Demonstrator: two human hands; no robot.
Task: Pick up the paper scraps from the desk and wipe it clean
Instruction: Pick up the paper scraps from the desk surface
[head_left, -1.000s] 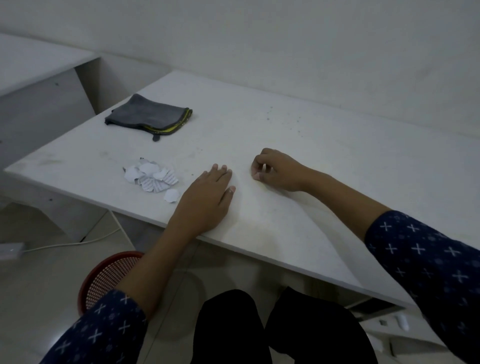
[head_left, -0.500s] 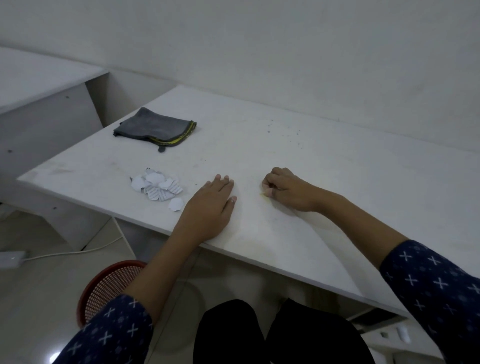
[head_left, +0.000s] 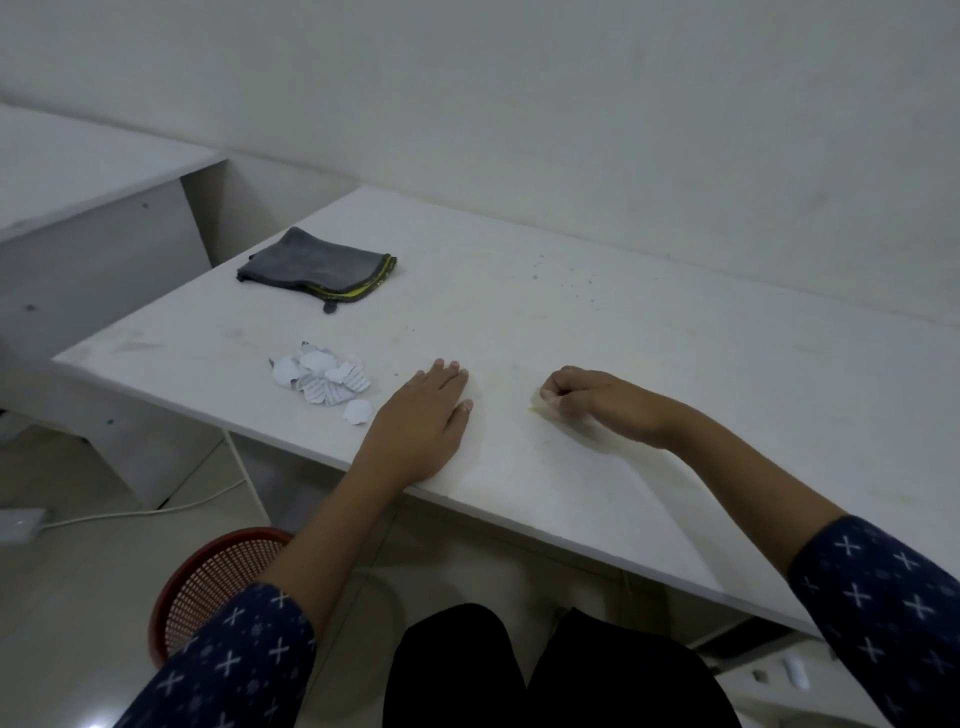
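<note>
Now my left hand (head_left: 423, 415) lies flat on the speckled white desk (head_left: 649, 332), just beside the paper scraps (head_left: 324, 382). My right hand (head_left: 587, 400) is curled, and I cannot tell whether it grips anything. A grey cloth (head_left: 317, 265) lies farther back.

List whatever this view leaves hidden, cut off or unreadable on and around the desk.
Head view:
1. Right hand: its curled fingers hide whether it pinches anything.
2. Paper scraps: the print is too small to read.
3. Red basket: the left sleeve covers its bottom.
4. Desk: the right end is cut off by the frame edge.
</note>
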